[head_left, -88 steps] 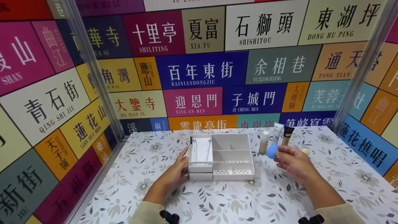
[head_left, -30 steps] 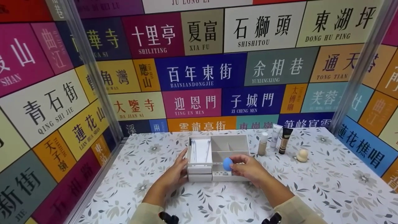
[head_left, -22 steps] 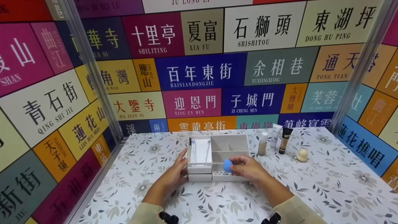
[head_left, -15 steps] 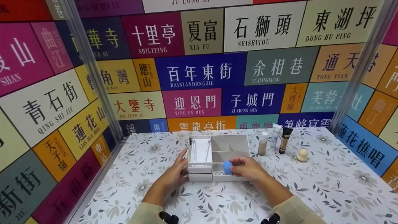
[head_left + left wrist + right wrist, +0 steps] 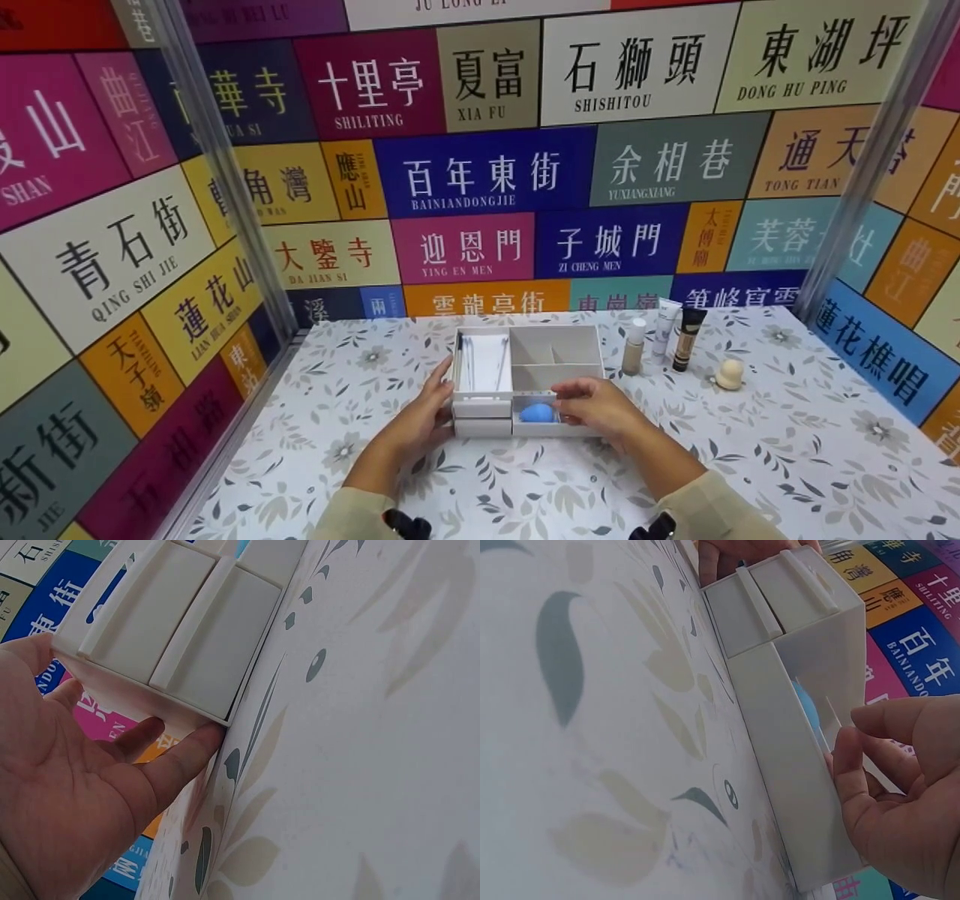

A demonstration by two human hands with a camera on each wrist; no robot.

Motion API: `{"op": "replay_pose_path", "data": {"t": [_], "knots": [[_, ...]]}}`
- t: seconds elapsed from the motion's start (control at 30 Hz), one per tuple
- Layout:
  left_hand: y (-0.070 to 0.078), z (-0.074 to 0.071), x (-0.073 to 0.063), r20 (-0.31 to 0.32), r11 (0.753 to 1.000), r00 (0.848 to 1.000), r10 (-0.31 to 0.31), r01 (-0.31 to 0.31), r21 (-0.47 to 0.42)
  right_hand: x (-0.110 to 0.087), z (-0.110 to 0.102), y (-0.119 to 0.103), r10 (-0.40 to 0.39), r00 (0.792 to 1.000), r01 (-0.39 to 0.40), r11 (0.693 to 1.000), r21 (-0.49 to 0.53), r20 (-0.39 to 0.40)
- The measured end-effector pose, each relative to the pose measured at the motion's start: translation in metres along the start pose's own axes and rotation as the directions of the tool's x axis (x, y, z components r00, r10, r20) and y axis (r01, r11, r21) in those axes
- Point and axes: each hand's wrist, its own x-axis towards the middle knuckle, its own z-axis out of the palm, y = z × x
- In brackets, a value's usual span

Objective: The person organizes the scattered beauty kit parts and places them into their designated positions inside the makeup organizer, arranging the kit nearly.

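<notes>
1. White plastic makes up the box (image 5: 559,430), and your left hand (image 5: 429,409) lies along its left side. The fingers are spread, touching the side wall rather than wrapping round it; judging by that, the hand braces the box against sliding.

2. Next come two drawers (image 5: 482,407), one above the other, both pushed in. Thin sticks (image 5: 469,360) lie lengthwise in the tray on top, which seems long enough to let them lie straight.

3. Right of the drawers, the blue sponge (image 5: 537,412) lies in the front compartment, close to the drawer unit. The low front wall probably keeps it from rolling out.

4. Your right hand (image 5: 600,409) is over the right part of that compartment, just beside the sponge. Its fingers are loosely bent, thumb and forefinger tips close together, with nothing visible pinched between them. Whether any finger touches the box, you cannot tell.

5. Farther right, the bottle (image 5: 633,349), white tube (image 5: 664,330) and black tube (image 5: 686,341) stand upright in a group on the surface (image 5: 795,435). The tubes have their wide ends up, so they presumably balance on their caps.

6. Last, the beige sponge (image 5: 729,375) sits on the surface, apart from the black tube and within easy reach of your right side.
</notes>
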Motion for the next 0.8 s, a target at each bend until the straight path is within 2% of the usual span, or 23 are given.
{"op": "replay_pose_path", "data": {"t": [0.23,0.5,0.67,0.8], "knots": [[0.001,0.001,-0.002,0.014,1.000,1.000,0.023,-0.023,-0.011,0.000,-0.001,-0.001,-0.012,1.000,0.012,1.000,0.007,0.004],[0.000,0.000,0.000,0.009,1.000,1.000,0.020,-0.020,-0.013,0.001,-0.004,-0.002,0.033,0.999,-0.033,0.999,0.021,-0.011],[0.000,0.001,0.000,0.003,1.000,1.000,0.011,-0.011,0.000,0.001,-0.013,-0.005,0.033,0.999,-0.033,0.998,0.052,0.011],[0.000,0.000,0.000,0.006,1.000,1.000,0.004,-0.004,0.009,0.001,-0.026,-0.009,0.020,1.000,-0.019,0.997,0.072,0.000]]}}
